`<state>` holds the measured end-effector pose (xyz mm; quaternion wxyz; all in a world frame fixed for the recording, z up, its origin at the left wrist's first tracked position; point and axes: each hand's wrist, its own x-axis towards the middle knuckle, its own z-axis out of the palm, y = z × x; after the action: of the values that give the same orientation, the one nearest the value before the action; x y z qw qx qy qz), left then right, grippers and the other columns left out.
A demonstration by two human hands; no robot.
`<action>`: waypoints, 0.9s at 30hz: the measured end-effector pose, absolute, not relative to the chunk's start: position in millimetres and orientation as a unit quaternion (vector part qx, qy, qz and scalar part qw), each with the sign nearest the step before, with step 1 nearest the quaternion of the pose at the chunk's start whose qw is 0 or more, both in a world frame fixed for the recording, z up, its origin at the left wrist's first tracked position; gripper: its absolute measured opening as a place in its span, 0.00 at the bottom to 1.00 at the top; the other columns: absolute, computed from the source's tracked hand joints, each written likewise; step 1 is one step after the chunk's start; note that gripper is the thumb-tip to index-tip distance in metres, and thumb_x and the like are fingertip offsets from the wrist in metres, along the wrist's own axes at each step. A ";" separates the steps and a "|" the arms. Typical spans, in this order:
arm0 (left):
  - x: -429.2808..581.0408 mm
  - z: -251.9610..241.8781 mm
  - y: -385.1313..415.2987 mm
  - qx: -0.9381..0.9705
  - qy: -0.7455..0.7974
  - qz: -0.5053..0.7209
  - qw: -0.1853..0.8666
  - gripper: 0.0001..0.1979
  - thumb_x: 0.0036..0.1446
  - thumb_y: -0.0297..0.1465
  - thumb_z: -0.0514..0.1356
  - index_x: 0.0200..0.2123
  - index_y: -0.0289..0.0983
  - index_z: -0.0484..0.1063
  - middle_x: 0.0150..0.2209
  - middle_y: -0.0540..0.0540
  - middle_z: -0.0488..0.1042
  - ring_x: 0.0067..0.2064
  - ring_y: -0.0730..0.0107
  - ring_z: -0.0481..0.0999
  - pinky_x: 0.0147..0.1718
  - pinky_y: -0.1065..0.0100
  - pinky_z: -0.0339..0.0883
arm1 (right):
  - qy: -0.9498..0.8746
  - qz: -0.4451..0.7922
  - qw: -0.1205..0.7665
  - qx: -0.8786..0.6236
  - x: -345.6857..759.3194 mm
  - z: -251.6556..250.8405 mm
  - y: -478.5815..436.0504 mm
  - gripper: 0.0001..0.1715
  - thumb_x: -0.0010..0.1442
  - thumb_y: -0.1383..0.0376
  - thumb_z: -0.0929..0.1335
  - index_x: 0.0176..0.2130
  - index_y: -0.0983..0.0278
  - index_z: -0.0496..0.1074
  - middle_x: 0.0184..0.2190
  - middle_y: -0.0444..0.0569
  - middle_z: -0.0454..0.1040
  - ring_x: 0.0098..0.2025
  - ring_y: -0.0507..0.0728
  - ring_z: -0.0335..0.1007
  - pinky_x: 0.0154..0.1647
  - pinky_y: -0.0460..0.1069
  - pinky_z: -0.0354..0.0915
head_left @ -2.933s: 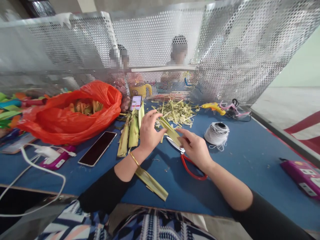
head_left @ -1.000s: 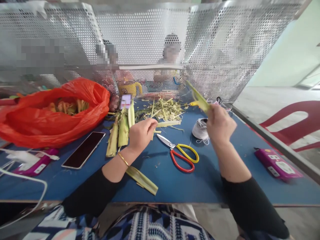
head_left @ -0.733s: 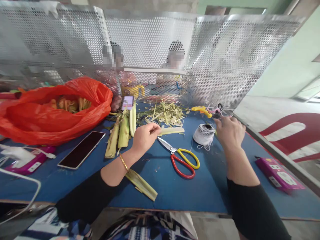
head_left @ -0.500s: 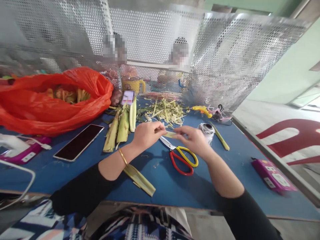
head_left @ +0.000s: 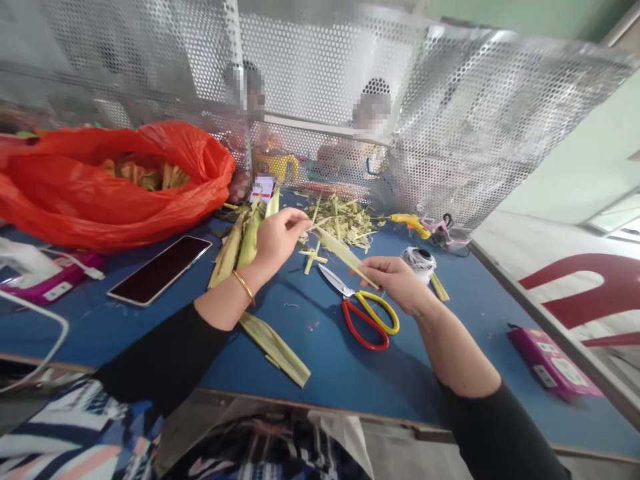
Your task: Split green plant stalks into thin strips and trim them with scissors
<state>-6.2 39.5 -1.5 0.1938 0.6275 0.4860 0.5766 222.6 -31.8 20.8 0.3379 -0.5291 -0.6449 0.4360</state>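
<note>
A pale green, husk-like strip point(head_left: 341, 251) stretches slantwise between my two hands above the table. My left hand point(head_left: 283, 233) pinches around its upper left end, though its fingertips partly hide the grip. The lower right end sits between the thumb and fingers of my right hand point(head_left: 390, 277). Below the strip lie scissors point(head_left: 345, 291) with one red and one yellow handle, blades pointing up left. A small cross-shaped piece of strips point(head_left: 313, 257) rests beside my left hand. Close to my left wrist is another flat husk piece point(head_left: 277, 350).
Cut scraps point(head_left: 345, 217) are heaped at the back, near whole husks point(head_left: 233, 243). A red plastic bag point(head_left: 200, 190) and a phone point(head_left: 160, 270) lie left. At right are a string roll point(head_left: 419, 262), a yellow glue gun point(head_left: 410, 223) and a purple box point(head_left: 553, 360). Perforated sheeting point(head_left: 320, 73) stands behind.
My hands have moved apart, the left one up and left, and the strip now shows at length between them. The small cross-shaped piece has come into view. The camera view has shifted slightly.
</note>
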 end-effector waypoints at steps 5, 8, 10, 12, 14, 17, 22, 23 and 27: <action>18.5 -5.7 23.2 0.494 0.476 0.633 0.359 0.09 0.50 0.36 0.64 0.30 0.36 0.73 0.28 0.47 0.77 0.27 0.73 0.73 0.26 0.71 0.66 | -0.579 0.369 0.487 -0.540 208.6 15.1 -31.2 0.18 0.46 0.50 0.72 0.25 0.63 0.70 0.19 0.44 0.73 0.19 0.49 0.58 0.21 0.46 0.57; 38.6 -4.7 -0.4 0.530 0.452 0.509 0.505 0.11 0.47 0.38 0.67 0.25 0.36 0.73 0.23 0.49 0.75 0.25 0.73 0.72 0.23 0.72 0.65 | -0.581 0.375 0.489 -0.531 197.8 6.4 -36.2 0.19 0.48 0.49 0.72 0.26 0.61 0.68 0.21 0.45 0.75 0.20 0.51 0.63 0.23 0.47 0.61; 46.8 -6.8 -10.2 0.521 0.444 0.493 0.536 0.11 0.42 0.36 0.69 0.23 0.36 0.72 0.22 0.50 0.75 0.24 0.73 0.71 0.23 0.72 0.65 | -0.594 0.388 0.468 -0.526 191.4 -1.7 -39.9 0.19 0.52 0.49 0.70 0.27 0.60 0.66 0.22 0.45 0.75 0.20 0.52 0.66 0.23 0.48 0.63; 49.5 -10.6 -13.0 0.511 0.436 0.502 0.545 0.12 0.40 0.35 0.70 0.22 0.36 0.71 0.21 0.52 0.74 0.24 0.73 0.71 0.24 0.72 0.65 | -0.624 0.388 0.433 -0.523 187.9 -9.5 -42.2 0.17 0.56 0.50 0.68 0.28 0.60 0.64 0.22 0.44 0.75 0.21 0.52 0.67 0.25 0.48 0.64; 48.7 -14.6 -11.6 0.504 0.432 0.506 0.550 0.11 0.39 0.34 0.69 0.21 0.36 0.70 0.21 0.52 0.73 0.24 0.73 0.71 0.25 0.71 0.66 | -0.665 0.358 0.392 -0.525 187.7 -14.4 -42.3 0.17 0.59 0.52 0.65 0.26 0.60 0.64 0.20 0.43 0.73 0.22 0.52 0.67 0.26 0.47 0.63; 46.5 -19.0 -9.7 0.532 0.439 0.486 0.537 0.10 0.40 0.32 0.68 0.22 0.36 0.70 0.21 0.52 0.73 0.24 0.73 0.70 0.25 0.71 0.65 | -0.682 0.302 0.385 -0.543 191.2 -14.3 -39.9 0.17 0.59 0.53 0.64 0.25 0.61 0.65 0.19 0.42 0.69 0.24 0.52 0.64 0.28 0.47 0.60; 48.3 -23.3 -16.8 0.669 0.434 0.400 0.452 0.09 0.41 0.32 0.67 0.19 0.36 0.69 0.19 0.54 0.69 0.24 0.74 0.67 0.23 0.72 0.59 | -0.602 0.340 0.489 -0.532 195.5 -6.5 -34.8 0.15 0.48 0.54 0.71 0.27 0.62 0.68 0.22 0.42 0.70 0.26 0.52 0.62 0.28 0.47 0.59; 49.0 -23.3 -18.6 0.675 0.423 0.388 0.464 0.09 0.41 0.32 0.67 0.20 0.36 0.69 0.19 0.54 0.69 0.24 0.74 0.67 0.24 0.72 0.60 | -0.586 0.355 0.505 -0.525 196.1 -5.5 -33.9 0.14 0.47 0.55 0.72 0.26 0.62 0.68 0.21 0.42 0.69 0.25 0.51 0.62 0.28 0.47 0.59; 51.8 -19.7 -23.1 0.628 0.387 0.381 0.557 0.10 0.43 0.36 0.67 0.24 0.36 0.71 0.24 0.51 0.74 0.27 0.71 0.72 0.27 0.70 0.64 | -0.539 0.410 0.531 -0.509 198.5 -4.0 -30.7 0.13 0.46 0.56 0.71 0.24 0.63 0.69 0.19 0.42 0.69 0.24 0.51 0.62 0.27 0.48 0.60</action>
<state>51.8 -23.1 -19.7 0.5573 0.6279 0.3871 0.3813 198.5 -30.7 -4.0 0.5311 -0.5088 -0.5394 0.4100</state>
